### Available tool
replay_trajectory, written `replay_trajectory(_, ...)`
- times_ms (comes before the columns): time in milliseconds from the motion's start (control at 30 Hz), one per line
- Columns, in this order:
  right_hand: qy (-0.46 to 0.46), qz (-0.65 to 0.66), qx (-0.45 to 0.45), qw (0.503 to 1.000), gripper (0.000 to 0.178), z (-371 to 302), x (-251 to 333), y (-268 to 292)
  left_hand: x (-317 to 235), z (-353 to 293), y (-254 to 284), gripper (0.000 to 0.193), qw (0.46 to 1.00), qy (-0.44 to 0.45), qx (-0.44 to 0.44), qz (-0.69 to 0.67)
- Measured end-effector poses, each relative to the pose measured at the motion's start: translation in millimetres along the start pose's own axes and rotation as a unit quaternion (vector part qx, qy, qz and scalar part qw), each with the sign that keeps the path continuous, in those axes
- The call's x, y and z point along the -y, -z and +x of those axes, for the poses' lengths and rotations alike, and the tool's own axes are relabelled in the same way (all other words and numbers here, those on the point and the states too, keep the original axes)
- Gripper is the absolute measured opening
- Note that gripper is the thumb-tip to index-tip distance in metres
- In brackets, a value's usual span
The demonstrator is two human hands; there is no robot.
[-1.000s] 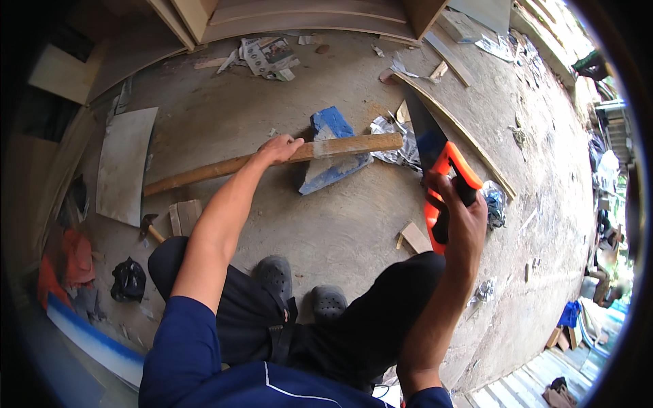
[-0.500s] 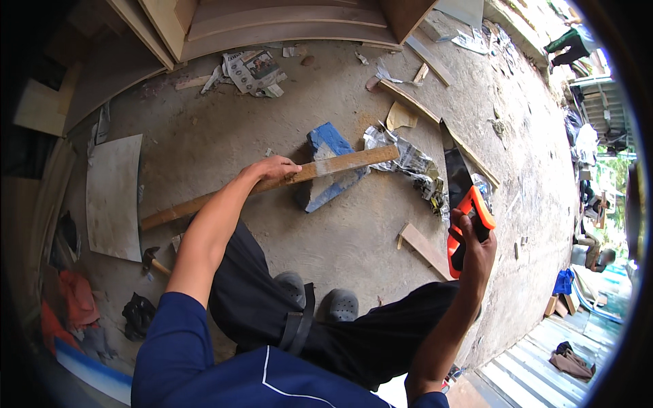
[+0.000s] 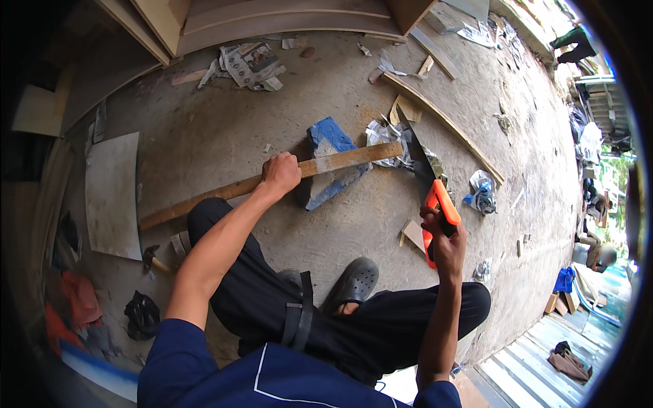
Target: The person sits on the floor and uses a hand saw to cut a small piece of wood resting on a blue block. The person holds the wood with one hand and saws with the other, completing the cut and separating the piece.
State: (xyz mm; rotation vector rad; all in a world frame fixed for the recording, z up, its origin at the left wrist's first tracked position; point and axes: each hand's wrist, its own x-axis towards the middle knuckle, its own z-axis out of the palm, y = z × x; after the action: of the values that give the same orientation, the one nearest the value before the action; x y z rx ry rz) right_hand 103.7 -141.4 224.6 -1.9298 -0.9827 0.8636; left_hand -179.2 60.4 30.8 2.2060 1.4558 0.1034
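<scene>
My left hand (image 3: 281, 173) is closed over a long wooden strip (image 3: 350, 158), a little left of a worn blue-and-grey block (image 3: 328, 139). The strip slants up to the right across the block, and its right end sticks out past it. In my right hand (image 3: 446, 245) is a handsaw (image 3: 445, 198), gripped by its orange and black handle. Its dark blade points up and away from me, just right of the strip's far end. Whether blade and wood touch, I cannot tell. Crumpled newspaper (image 3: 384, 136) lies on the floor beyond that end.
A claw hammer (image 3: 158, 263) and a pale flat board (image 3: 113, 196) lie at the left. Wood offcuts (image 3: 452, 132) and paper scraps (image 3: 252, 66) are strewn about. A wooden cabinet frame (image 3: 286, 34) stands at the far side. Another person (image 3: 578, 44) is at the upper right.
My right hand has brought the saw leftward, near the strip's right end. My left hand has shifted slightly and wraps the wood more fully. My right shoe has moved forward and my right knee outward.
</scene>
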Motion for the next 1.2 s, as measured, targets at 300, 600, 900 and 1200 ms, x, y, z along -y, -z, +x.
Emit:
replay_trajectory(300,0.021,0.047,-0.011,0.999,0.025,27,2,-5,6,-10,-49,0.025,0.986,0.016,-0.167,-0.014)
replay_trajectory(600,0.021,0.100,0.017,0.995,0.028,32,-16,-14,21,38,-7,0.085,0.964,0.134,0.177,-0.148)
replay_trajectory(900,0.027,0.081,0.007,0.996,0.044,34,-39,-4,-9,-9,-34,0.061,0.994,-0.074,-0.085,0.008)
replay_trajectory(1200,0.014,0.140,-0.014,0.990,0.036,36,-31,-3,-22,-21,-31,0.069,0.994,0.055,0.037,-0.089)
